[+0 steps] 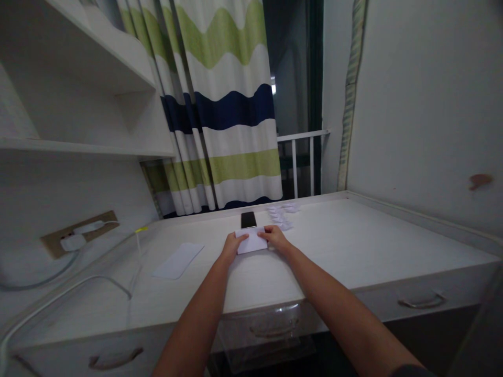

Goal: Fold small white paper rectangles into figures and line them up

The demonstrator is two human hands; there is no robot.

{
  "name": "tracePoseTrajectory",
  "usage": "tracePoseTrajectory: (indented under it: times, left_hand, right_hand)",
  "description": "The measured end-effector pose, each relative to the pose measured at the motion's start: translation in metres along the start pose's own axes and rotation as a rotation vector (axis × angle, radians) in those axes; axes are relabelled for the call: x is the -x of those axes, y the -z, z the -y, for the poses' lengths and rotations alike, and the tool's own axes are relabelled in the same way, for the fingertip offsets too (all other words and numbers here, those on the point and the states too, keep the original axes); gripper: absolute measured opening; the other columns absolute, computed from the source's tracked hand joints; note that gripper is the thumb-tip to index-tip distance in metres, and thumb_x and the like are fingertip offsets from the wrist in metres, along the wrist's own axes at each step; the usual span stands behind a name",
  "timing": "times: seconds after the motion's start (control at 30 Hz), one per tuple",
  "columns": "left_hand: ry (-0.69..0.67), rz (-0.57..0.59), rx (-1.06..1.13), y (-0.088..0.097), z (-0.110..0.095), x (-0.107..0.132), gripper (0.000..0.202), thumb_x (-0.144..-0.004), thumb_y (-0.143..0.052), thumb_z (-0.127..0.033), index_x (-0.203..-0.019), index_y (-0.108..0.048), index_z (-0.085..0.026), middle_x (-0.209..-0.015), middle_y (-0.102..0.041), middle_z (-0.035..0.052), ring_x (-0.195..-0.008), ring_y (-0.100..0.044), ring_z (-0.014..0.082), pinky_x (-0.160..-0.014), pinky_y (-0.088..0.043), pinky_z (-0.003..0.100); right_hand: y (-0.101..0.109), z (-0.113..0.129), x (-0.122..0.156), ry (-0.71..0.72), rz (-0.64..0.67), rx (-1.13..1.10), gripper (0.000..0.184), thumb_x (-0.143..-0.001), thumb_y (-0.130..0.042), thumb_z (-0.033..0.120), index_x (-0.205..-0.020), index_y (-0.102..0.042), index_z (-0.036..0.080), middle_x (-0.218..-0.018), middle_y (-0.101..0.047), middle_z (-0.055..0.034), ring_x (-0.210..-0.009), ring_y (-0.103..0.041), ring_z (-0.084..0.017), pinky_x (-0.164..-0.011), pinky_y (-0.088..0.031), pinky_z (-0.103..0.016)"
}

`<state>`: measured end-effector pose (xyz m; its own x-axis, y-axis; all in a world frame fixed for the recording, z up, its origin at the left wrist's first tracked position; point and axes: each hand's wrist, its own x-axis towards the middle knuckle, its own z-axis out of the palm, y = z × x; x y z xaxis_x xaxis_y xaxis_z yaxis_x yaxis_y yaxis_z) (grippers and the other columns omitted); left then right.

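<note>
A small white sheet of paper [252, 243] is held up over the desk between my two hands. My left hand [232, 245] grips its left edge, thumb lying across the front. At the upper right edge, my right hand [276, 237] pinches the same paper with its thumb on the near face. The fingers behind the paper are hidden. Just beyond it a dark phone [248, 220] lies on the desk. Several folded white paper pieces [280, 215] sit in a cluster to the right of the phone. More flat white paper [178, 261] rests to the left of my hands.
The white desk [377, 235] has drawers along its front. A striped curtain [236, 110] hangs behind it, beside a white railing [302, 137]. On the left are a shelf [86, 148], a plugged-in white adapter [73, 242] and a pale cable [78, 283]. A wall stands at right.
</note>
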<state>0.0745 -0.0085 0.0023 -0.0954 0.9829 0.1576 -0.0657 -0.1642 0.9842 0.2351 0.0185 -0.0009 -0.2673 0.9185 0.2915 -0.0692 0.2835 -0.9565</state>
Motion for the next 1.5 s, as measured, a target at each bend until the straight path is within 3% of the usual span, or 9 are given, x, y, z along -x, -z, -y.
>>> tracePoseTrajectory:
  times: [0.37,0.67,0.9,1.2,1.5]
  left_hand:
    - [-0.015,-0.063,-0.125,0.001,-0.005,0.003,0.021,-0.051,-0.066,-0.026,-0.067,-0.064,-0.013,-0.058,-0.062,0.0029,-0.053,-0.055,0.0148,-0.049,-0.039,0.024]
    - [-0.049,-0.167,-0.293,0.002,-0.003,0.000,0.012,-0.053,-0.061,-0.023,-0.058,-0.064,-0.013,-0.055,-0.060,0.0026,-0.052,-0.052,0.0139,-0.052,-0.036,0.024]
    - [-0.068,-0.157,-0.381,0.003,-0.003,0.000,0.011,-0.053,-0.063,-0.023,-0.056,-0.064,-0.013,-0.050,-0.058,0.0019,-0.049,-0.051,0.0143,-0.049,-0.034,0.024]
    - [-0.131,-0.166,-0.406,0.000,-0.004,0.001,0.007,-0.053,-0.059,-0.018,-0.047,-0.060,-0.015,-0.048,-0.055,-0.0001,-0.050,-0.049,0.0132,-0.050,-0.033,0.023]
    - [-0.049,-0.132,-0.239,-0.002,-0.004,0.002,0.011,-0.054,-0.062,-0.022,-0.060,-0.066,-0.013,-0.064,-0.064,0.0055,-0.058,-0.054,0.0156,-0.055,-0.037,0.025]
  right_hand:
    - [-0.005,0.006,0.009,-0.094,0.123,-0.041,0.015,-0.052,-0.064,0.023,-0.061,-0.059,0.011,-0.049,-0.054,0.0023,-0.043,-0.044,-0.007,-0.043,-0.031,-0.019]
    - [-0.004,0.002,0.008,-0.055,0.153,0.034,0.016,-0.054,-0.062,0.026,-0.055,-0.055,0.012,-0.044,-0.046,0.0051,-0.040,-0.037,-0.005,-0.041,-0.026,-0.019]
    - [-0.005,0.006,0.010,-0.056,0.165,0.067,0.014,-0.054,-0.061,0.024,-0.056,-0.055,0.011,-0.044,-0.046,0.0051,-0.040,-0.038,-0.005,-0.040,-0.025,-0.019]
    - [-0.006,0.007,0.012,-0.046,0.165,0.118,0.015,-0.056,-0.060,0.021,-0.051,-0.048,0.013,-0.041,-0.041,0.0068,-0.037,-0.035,-0.004,-0.039,-0.022,-0.019]
    - [-0.004,0.005,0.010,-0.048,0.119,0.092,0.013,-0.058,-0.059,0.023,-0.057,-0.054,0.012,-0.045,-0.046,0.0051,-0.040,-0.038,-0.005,-0.040,-0.025,-0.019]
